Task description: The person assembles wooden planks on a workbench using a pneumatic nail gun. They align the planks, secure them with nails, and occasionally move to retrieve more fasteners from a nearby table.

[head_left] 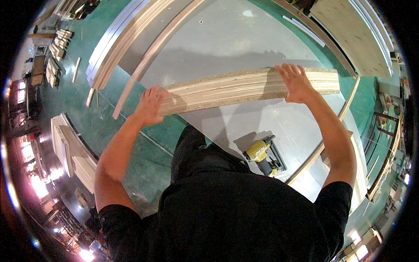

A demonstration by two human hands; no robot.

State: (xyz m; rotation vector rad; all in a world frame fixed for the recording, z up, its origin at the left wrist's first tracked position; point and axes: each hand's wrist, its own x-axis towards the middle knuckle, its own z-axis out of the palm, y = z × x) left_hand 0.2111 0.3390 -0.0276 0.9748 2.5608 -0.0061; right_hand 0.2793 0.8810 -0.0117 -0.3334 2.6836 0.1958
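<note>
A long, light wooden piece (227,89), lined lengthwise like stacked strips with speckled chipboard edges, lies across in front of me over a grey panel (218,43). My left hand (150,105) grips its left end, fingers curled over the far edge. Nearer the right end, my right hand (297,83) clasps it the same way, fingertips over the far edge and thumb on the near side. Both undersides of the grip are hidden. Close to my body, a yellow and black nail gun (260,153) lies on the grey panel, touched by neither hand.
Stacked long boards (120,43) and a single wooden strip (152,52) lie at the far left. Large boards (355,35) stand at the far right. White panels (72,148) lean at the left above the green floor (113,139). A wooden strip (305,163) runs along the right.
</note>
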